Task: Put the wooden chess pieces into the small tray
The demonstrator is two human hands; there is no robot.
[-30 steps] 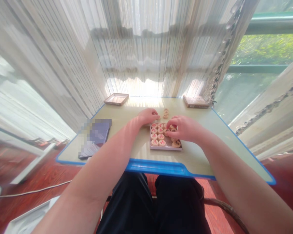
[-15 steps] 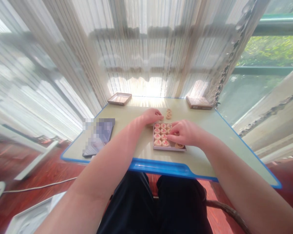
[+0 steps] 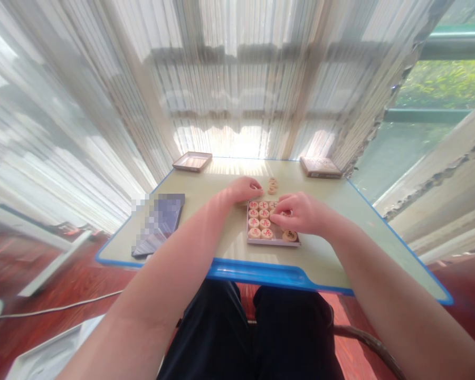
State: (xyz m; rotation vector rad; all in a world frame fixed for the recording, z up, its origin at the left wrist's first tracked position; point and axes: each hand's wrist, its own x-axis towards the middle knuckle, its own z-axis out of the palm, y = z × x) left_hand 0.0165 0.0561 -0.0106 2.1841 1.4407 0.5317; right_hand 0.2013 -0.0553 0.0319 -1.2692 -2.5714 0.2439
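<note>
A shallow box (image 3: 274,243) on the table holds rows of round wooden Chinese chess pieces (image 3: 265,223), several with red characters. A piece with a dark character (image 3: 289,236) sits in its near right corner. My right hand (image 3: 304,214) is over the right side of the box, thumb and fingers pinched on a piece they mostly hide. Beyond the far left corner of the box, my left hand (image 3: 243,189) rests with curled fingers closed; what is in them is hidden. Several loose pieces (image 3: 272,186) lie in a short line past the box.
An open box lid (image 3: 192,161) lies at the table's far left, and a closed box (image 3: 321,167) at the far right. A dark flat item (image 3: 169,219), partly blurred out, lies on the left. The table has a blue edge (image 3: 257,270); a curtain (image 3: 237,79) hangs behind.
My right hand has shifted slightly away from me over the box, baring more of the dark-lettered corner piece. My left hand has stayed nearly still. The view has shifted slightly.
</note>
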